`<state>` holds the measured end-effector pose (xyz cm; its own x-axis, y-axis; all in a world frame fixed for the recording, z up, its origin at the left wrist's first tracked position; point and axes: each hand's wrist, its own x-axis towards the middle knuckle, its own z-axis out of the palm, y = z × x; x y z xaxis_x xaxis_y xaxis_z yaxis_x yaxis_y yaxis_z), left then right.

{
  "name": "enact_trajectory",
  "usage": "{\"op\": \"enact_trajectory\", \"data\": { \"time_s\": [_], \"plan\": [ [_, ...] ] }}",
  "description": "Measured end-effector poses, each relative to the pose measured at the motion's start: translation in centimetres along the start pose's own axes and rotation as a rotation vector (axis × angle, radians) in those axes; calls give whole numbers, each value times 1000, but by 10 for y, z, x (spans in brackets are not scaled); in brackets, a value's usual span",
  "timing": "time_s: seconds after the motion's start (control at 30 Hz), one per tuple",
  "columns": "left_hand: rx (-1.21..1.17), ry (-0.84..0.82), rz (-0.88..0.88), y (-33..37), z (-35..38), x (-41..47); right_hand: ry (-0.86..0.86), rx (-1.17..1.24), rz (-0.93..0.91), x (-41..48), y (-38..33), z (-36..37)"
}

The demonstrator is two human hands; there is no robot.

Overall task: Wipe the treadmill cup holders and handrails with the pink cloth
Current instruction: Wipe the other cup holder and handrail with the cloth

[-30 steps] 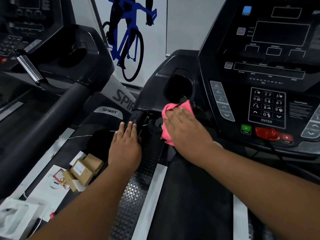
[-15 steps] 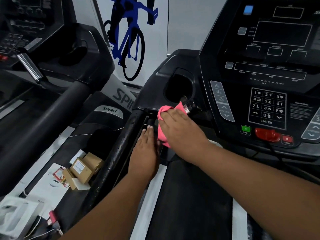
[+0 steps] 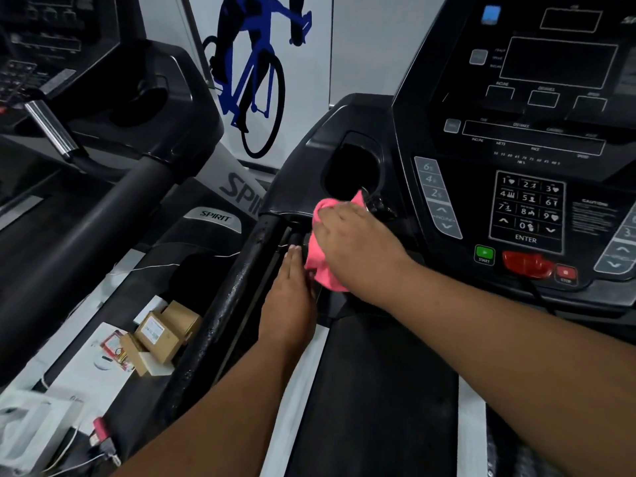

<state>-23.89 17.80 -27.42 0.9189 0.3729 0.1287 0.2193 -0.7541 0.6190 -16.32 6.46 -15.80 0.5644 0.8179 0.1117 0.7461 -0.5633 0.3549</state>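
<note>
Pink cloth point(image 3: 321, 266) is bunched under the right grip point(image 3: 358, 249), whose fingers curve over it just below the cup holder point(image 3: 351, 170). The left grip point(image 3: 289, 301) lies flat and released beside it, near the handrail point(image 3: 234, 294). A wide sweep rightward could bump the green START button point(image 3: 484, 253), and the loose fold hanging below the palm might slip free.

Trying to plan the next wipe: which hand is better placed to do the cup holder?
Right, probably. The right hand holds the pink cloth just below the cup holder; the left hand lies flat, fingers straight, without cloth, lower beside the handrail.
</note>
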Motion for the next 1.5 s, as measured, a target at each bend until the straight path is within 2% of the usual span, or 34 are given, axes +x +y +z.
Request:
{"op": "enact_trajectory", "data": {
  "time_s": [0.1,0.17,0.37,0.47,0.6,0.7,0.83,1.07,1.2,1.3,1.5],
  "plan": [
    [-16,23,-5,-3,4,-2,89,1,104,-19,15,0],
    [-21,23,6,-3,5,-3,161,38,110,-39,9,9],
    [-62,-4,5,-1,1,-4,18,-2,-43,-13,-12,15],
    [-33,1,12,-3,1,-4,20,-26,36,-3,0,1],
    [-33,-2,-14,-2,-1,-5,143,12,130,-33,8,8],
    [-43,-17,6,-2,-4,-6,138,19,72,-42,-7,22],
    [-66,-31,-15,-2,-3,-4,24,-19,-51,-15,-7,21],
    [-21,-22,-23,-4,-2,-2,85,-51,127,-16,25,-6],
    [-73,-35,-29,-3,-6,-2,14,-95,58,-15,5,-5],
    [-147,-48,-39,-4,-7,-3,-81,-44,-9,10,-6,-11],
    [-196,-17,-68,0,-6,-6,-285,123,-8,50,-15,-6]
  ]
}}
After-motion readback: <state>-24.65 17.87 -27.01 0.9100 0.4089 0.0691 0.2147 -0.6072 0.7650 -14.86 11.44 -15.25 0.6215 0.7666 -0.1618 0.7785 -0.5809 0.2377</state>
